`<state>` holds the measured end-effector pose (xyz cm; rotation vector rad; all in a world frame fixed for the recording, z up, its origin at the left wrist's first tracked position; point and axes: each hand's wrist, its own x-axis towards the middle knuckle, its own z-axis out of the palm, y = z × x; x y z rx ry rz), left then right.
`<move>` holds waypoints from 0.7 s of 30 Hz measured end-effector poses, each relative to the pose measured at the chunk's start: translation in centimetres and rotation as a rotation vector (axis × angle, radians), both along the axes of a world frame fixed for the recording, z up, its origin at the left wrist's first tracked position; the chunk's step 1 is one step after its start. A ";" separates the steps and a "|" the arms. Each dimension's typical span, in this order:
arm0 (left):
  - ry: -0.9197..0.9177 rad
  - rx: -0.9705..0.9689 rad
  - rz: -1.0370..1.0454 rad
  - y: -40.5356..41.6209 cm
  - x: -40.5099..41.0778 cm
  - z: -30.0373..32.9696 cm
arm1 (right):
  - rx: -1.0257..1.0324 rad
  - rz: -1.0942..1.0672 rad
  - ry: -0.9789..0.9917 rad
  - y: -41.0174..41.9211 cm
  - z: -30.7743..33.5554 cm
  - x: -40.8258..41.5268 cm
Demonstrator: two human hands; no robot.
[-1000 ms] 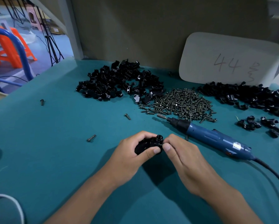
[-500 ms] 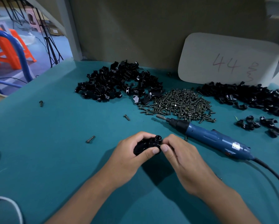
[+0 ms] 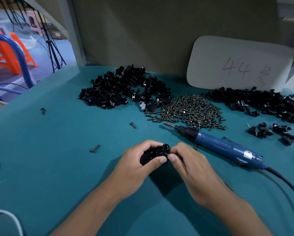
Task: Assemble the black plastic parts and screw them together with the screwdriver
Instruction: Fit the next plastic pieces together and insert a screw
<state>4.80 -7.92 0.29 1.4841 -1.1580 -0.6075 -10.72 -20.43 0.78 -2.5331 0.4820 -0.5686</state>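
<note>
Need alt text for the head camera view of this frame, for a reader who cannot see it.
Two bare hands meet over a teal table: the left hand grips a black plastic assembly while the right hand pinches a small screw at its side. A blue electric screwdriver lies unused to the right; piles of black parts and screws sit behind.

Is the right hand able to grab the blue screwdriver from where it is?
Probably yes. The blue screwdriver lies on the table just beside the right hand with nothing between them, but that hand is pinching at the black part and would have to let go.
</note>
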 end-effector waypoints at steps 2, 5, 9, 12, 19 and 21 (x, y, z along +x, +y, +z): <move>0.004 0.000 0.000 0.0 0.0 0.0 | -0.002 0.001 0.006 0.0 0.0 0.0; 0.005 -0.003 -0.003 0.0 0.0 0.0 | -0.002 -0.002 0.012 0.0 0.0 0.0; 0.009 0.000 -0.002 -0.1 0.0 -0.1 | 0.000 -0.004 0.027 0.0 0.1 0.0; 0.010 0.003 -0.006 -0.1 0.0 -0.1 | 0.004 -0.008 0.033 0.0 0.1 -0.1; 0.015 0.015 -0.004 -0.1 0.1 -0.2 | -0.015 -0.018 0.052 0.1 0.3 -0.2; 0.009 0.019 -0.004 -0.1 0.1 -0.2 | -0.018 -0.018 0.048 0.2 0.3 -0.2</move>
